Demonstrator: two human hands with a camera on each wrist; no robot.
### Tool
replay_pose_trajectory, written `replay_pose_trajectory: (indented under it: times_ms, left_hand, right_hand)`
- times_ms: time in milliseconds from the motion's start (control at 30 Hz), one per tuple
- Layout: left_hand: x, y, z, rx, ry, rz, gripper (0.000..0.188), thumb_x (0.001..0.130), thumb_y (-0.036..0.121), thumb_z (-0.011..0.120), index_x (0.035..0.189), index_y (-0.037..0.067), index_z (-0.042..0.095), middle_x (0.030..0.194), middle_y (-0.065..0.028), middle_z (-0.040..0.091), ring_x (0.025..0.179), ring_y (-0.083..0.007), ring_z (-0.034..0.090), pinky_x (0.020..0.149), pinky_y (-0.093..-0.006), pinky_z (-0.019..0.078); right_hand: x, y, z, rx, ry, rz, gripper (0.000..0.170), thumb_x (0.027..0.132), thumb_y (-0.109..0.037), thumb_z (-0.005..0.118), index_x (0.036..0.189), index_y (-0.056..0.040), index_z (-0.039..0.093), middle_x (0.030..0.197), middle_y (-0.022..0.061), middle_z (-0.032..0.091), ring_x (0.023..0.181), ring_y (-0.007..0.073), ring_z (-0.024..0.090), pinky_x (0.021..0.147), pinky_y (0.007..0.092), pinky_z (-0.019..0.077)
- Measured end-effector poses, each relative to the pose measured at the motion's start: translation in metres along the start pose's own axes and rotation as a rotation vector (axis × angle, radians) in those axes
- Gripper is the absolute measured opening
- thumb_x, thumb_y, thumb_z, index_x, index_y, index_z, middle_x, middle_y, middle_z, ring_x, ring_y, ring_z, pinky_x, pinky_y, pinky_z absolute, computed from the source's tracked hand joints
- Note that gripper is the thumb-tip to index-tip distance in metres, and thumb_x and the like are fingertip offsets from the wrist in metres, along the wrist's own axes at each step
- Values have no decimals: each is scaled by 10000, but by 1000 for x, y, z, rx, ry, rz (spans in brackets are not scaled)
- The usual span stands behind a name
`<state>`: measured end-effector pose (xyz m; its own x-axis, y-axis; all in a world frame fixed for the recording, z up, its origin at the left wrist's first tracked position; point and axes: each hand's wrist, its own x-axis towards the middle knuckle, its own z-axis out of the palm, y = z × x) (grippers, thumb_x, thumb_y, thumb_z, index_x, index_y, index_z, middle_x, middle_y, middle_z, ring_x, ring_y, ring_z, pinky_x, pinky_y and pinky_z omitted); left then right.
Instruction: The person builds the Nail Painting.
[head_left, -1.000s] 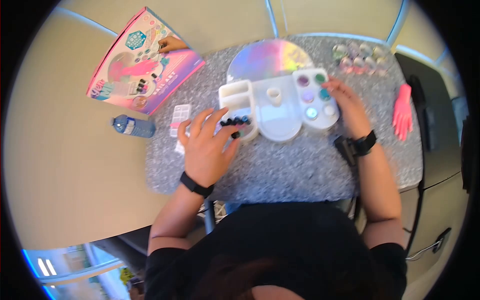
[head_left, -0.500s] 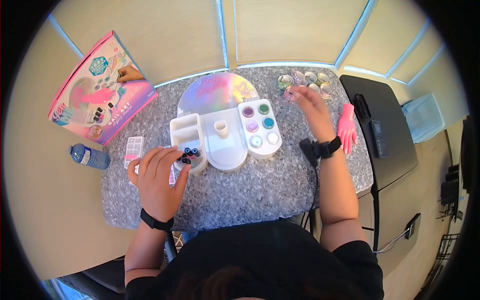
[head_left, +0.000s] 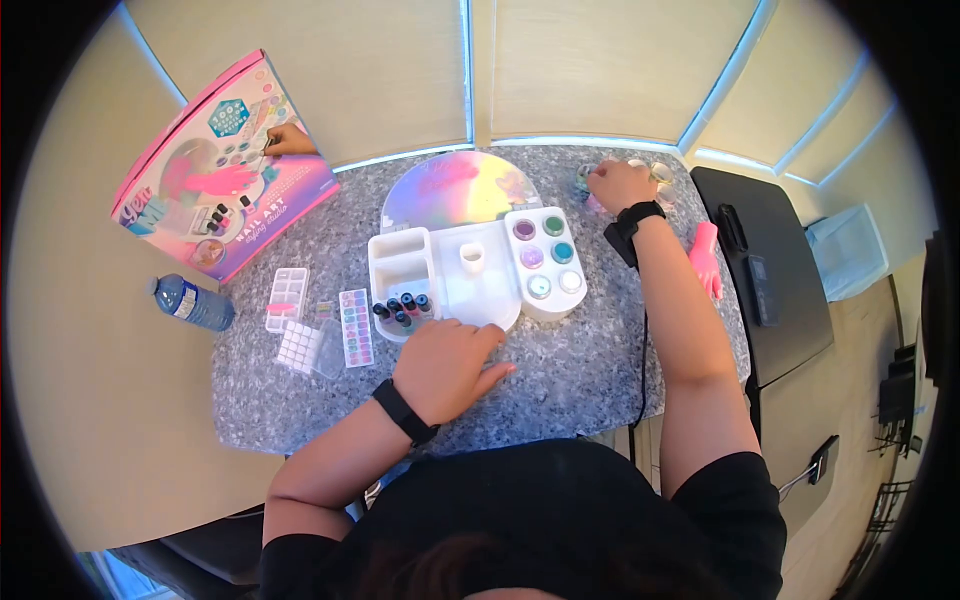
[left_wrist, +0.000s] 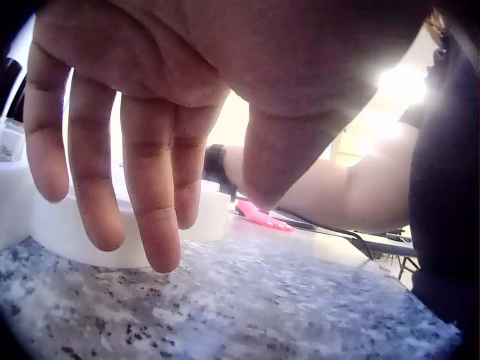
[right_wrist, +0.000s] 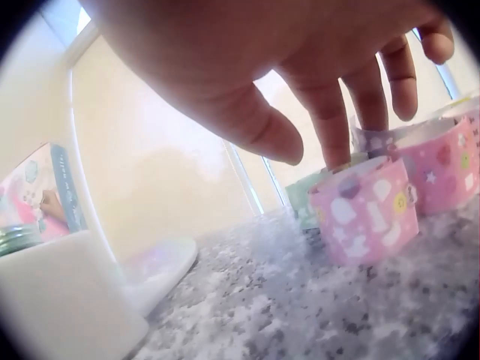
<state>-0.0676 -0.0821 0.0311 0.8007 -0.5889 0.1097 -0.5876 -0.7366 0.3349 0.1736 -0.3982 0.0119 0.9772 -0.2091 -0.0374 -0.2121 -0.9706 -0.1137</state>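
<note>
My left hand (head_left: pixel 445 370) hangs over the table just in front of the white organizer tray (head_left: pixel 455 285), its fingers extended and holding nothing. Several nail polish bottles (head_left: pixel 405 303) with black caps stand in the tray's left compartment, beyond that hand. At the back right, my right hand (head_left: pixel 625 187) reaches down over a group of patterned paper rolls. In the right wrist view its index fingertip is right at the rim of a pink roll (right_wrist: pixel 364 217), with the thumb apart from it. Another pink roll (right_wrist: pixel 448 169) and a green roll (right_wrist: pixel 300 199) stand beside it.
Glitter pots (head_left: pixel 525 230) sit in the tray's right part, before a round iridescent panel (head_left: pixel 460 188). A pink model hand (head_left: pixel 705 262) lies at the right. Left are a kit box (head_left: pixel 225 170), a water bottle (head_left: pixel 195 303), a sticker sheet (head_left: pixel 357 328) and small plastic cases (head_left: pixel 288 298).
My right hand has gone from the tray's right part to the rolls, where it first hovered higher. My left hand has left the polish bottles and moved toward the table's front.
</note>
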Motion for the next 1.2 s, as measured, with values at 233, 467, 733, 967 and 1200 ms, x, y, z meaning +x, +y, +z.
replay_pose_trajectory:
  times_ms: [233, 467, 733, 967, 1200]
  left_hand:
    - [4, -5, 11, -4, 120, 13, 150, 955, 225, 734, 1064, 120, 731, 899, -85, 735, 910, -312, 702, 814, -479, 541]
    - [8, -21, 16, -201, 169, -3, 146, 966, 207, 733, 1050, 88, 739, 948, -124, 746, 961, -353, 701, 856, -477, 541]
    - [3, -17, 12, -432, 263, -6, 194, 986, 160, 710, 1162, 89, 752, 1064, -128, 761, 1033, -364, 693, 908, -466, 538]
    - [-3, -11, 28, -464, 150, 87, 238, 969, 213, 771, 1178, 99, 754, 1123, -117, 772, 1068, -354, 697, 931, -450, 542]
    - [-3, -8, 24, -466, 176, 127, 315, 919, 234, 838, 1191, 101, 753, 1194, -97, 770, 1126, -339, 697, 972, -442, 543]
  right_hand:
    - [-5, 15, 7, 228, 300, -179, 290, 943, -336, 651, 1096, -201, 856, 1171, 115, 801, 1183, 408, 661, 1044, 527, 512]
    - [-191, -17, -70, 557, 247, -771, 212, 943, -109, 702, 1108, -79, 832, 1126, 155, 784, 1058, 375, 670, 989, 467, 510]
    - [-279, -17, -7, 503, 88, -781, 185, 878, -74, 730, 1061, -79, 758, 1078, 98, 770, 998, 347, 652, 921, 469, 515]
    - [-289, -16, 3, 507, 111, -642, 253, 859, -73, 748, 1098, -100, 669, 1012, 71, 727, 1018, 334, 649, 898, 471, 495]
    - [-287, -14, 15, 374, 137, -631, 193, 861, -84, 764, 1042, -118, 707, 983, 43, 737, 991, 303, 646, 881, 454, 493]
